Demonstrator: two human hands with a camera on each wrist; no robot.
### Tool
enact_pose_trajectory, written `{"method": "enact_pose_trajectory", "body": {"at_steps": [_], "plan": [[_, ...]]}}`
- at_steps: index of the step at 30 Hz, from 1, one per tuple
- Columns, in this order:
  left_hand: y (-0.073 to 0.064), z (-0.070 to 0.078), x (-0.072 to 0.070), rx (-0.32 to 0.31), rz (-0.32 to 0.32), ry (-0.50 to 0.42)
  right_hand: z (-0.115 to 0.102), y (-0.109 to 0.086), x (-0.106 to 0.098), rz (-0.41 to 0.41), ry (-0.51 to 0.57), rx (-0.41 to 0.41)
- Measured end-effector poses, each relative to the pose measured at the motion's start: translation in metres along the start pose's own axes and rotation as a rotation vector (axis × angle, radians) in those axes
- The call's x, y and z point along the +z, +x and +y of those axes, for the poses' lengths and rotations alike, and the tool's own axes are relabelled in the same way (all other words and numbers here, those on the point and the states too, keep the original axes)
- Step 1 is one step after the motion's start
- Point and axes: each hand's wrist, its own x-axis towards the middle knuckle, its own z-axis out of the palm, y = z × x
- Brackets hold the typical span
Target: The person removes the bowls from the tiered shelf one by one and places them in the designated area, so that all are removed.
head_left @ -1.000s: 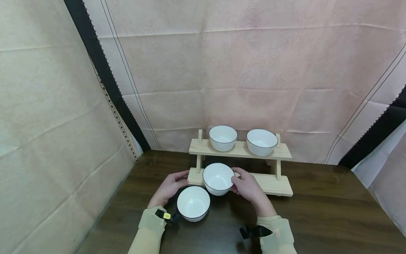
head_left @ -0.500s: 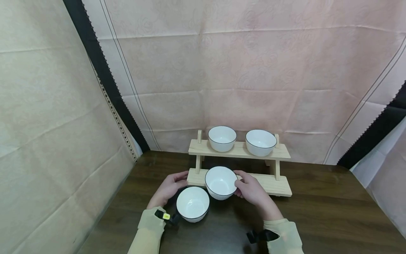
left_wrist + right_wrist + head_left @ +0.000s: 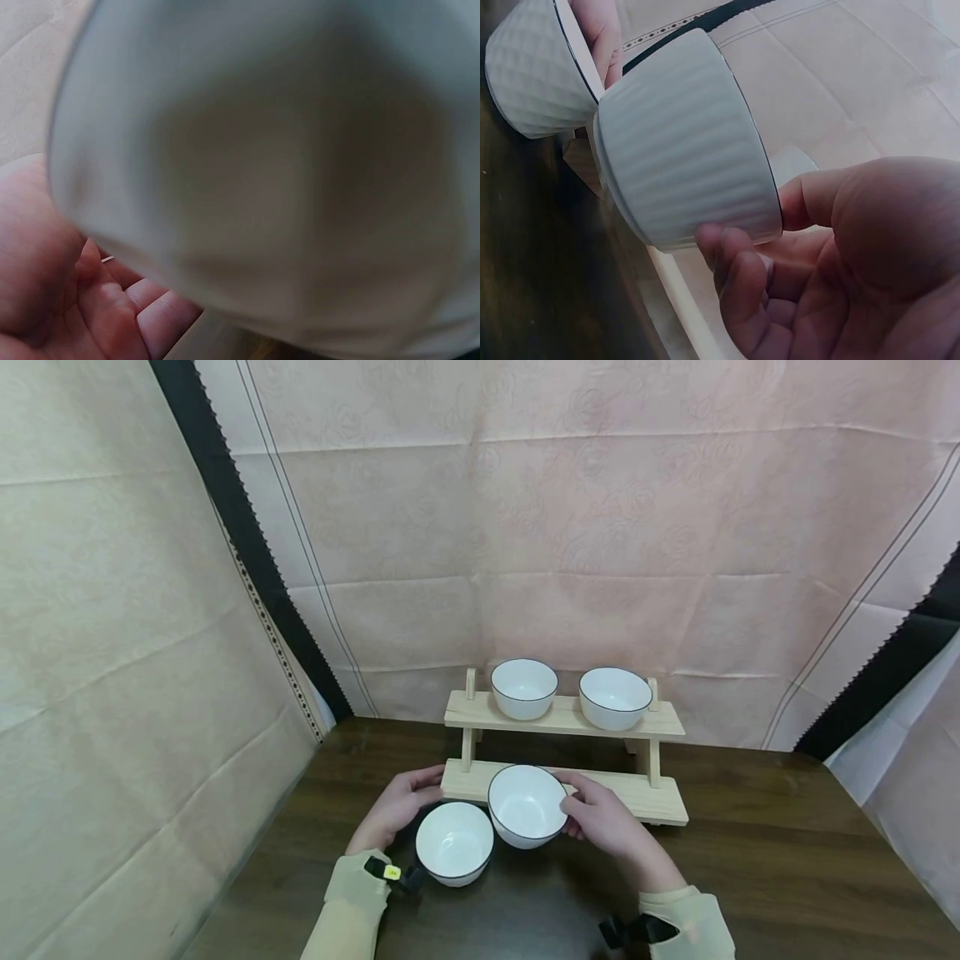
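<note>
My right hand (image 3: 603, 814) pinches the right rim of a white bowl (image 3: 527, 806) with a dark edge line. In the right wrist view the thumb is at the rim and the fingers (image 3: 742, 277) lie against the ribbed outer wall. This bowl hangs in front of the wooden two-tier rack (image 3: 652, 797). My left hand (image 3: 401, 802) holds the left end of the rack's lower shelf, thumb and fingers at its edge. A second white bowl (image 3: 455, 843) stands on the table beside my left wrist; blurred, this bowl (image 3: 262, 187) fills most of the left wrist view.
Two more white bowls, a left one (image 3: 524, 689) and a right one (image 3: 615, 697), stand on the rack's upper shelf. Dark wooden table (image 3: 757, 835) lies under everything. Pale cloth (image 3: 600, 527) hangs behind the rack and at the sides.
My right hand has drawn its bowl toward me and slightly right, away from the lower shelf. The left hand stays at the rack's end, and the other bowls keep their places.
</note>
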Motion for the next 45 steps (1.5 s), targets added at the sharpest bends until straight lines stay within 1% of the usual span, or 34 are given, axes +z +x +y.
{"method": "enact_pose_trajectory", "body": {"at_steps": [7,15,25,34,39,45], "plan": [[0.000,-0.001,0.000,0.003,-0.004,-0.006,0.000,-0.008,-0.003,-0.067,-0.010,-0.038],[0.000,0.001,0.000,-0.003,-0.003,-0.006,0.005,-0.013,-0.005,-0.084,-0.038,-0.040],[-0.001,0.002,0.000,-0.015,-0.004,-0.012,0.016,-0.019,-0.011,-0.129,-0.051,-0.058],[0.000,0.001,0.000,-0.027,0.002,0.004,0.019,-0.024,-0.013,-0.157,-0.080,-0.053],[-0.001,0.002,0.000,-0.017,-0.003,-0.003,0.020,-0.025,-0.014,-0.188,-0.072,-0.046],[-0.002,0.002,0.000,-0.017,-0.005,-0.012,0.024,-0.024,-0.014,-0.204,-0.064,-0.034]]}}
